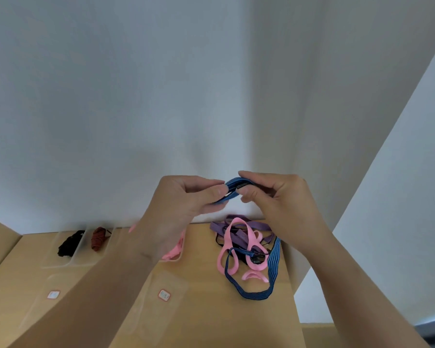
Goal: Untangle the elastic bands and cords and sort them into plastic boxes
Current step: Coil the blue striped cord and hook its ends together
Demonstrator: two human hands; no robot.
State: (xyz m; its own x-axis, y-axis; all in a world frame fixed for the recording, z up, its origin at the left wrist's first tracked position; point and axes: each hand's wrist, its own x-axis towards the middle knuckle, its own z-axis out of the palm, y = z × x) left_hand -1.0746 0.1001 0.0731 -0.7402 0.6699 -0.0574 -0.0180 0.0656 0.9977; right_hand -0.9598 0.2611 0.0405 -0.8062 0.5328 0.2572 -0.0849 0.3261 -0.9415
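Both hands are raised above the wooden table [204, 285] and pinch one folded blue elastic band [232, 188] between them. My left hand [183, 207] grips its left end with thumb and fingers. My right hand [274, 197] grips its right end near a small dark clasp. Below on the table lies a tangle [246, 249] of pink loops, purple straps, thin black cord and a wide blue striped band. Clear plastic boxes stand at the back left: one [68, 243] holds black cord, one [98, 238] holds a red-brown coiled cord. Pink bands [175, 251] lie partly hidden behind my left wrist.
Two clear lids or flat boxes with red-edged labels [164, 295] [53, 294] lie on the near table. A white wall rises directly behind the table. The table's right edge runs just past the tangle. A brown surface sits at the far left.
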